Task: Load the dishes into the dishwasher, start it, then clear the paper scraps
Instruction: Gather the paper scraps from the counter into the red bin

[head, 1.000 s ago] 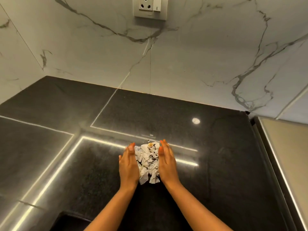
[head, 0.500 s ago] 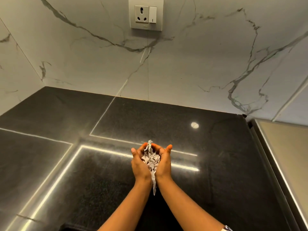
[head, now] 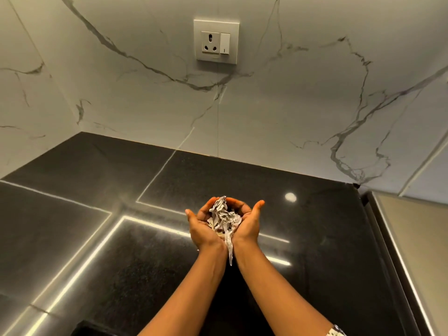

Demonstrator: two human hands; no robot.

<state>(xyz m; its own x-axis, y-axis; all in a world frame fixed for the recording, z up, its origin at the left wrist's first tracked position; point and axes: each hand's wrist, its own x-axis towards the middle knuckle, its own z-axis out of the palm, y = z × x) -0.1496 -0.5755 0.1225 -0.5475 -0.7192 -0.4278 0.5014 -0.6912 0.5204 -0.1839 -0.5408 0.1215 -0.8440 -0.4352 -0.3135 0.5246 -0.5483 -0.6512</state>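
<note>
A heap of crumpled white paper scraps (head: 224, 219) lies in my two cupped hands, lifted above the black countertop (head: 121, 251). My left hand (head: 201, 226) and my right hand (head: 247, 221) are pressed side by side, palms up, fingers curled round the heap. One long strip hangs down between my wrists. No dishes or dishwasher are in view.
A white marble wall (head: 121, 93) with a socket and switch plate (head: 216, 41) stands behind the counter. A beige appliance or panel (head: 417, 238) borders the counter on the right. Bright light reflections cross the polished counter.
My hands closed in on the scraps from both sides, scooped them up and turned palms up; the heap now sits lifted off the counter.
</note>
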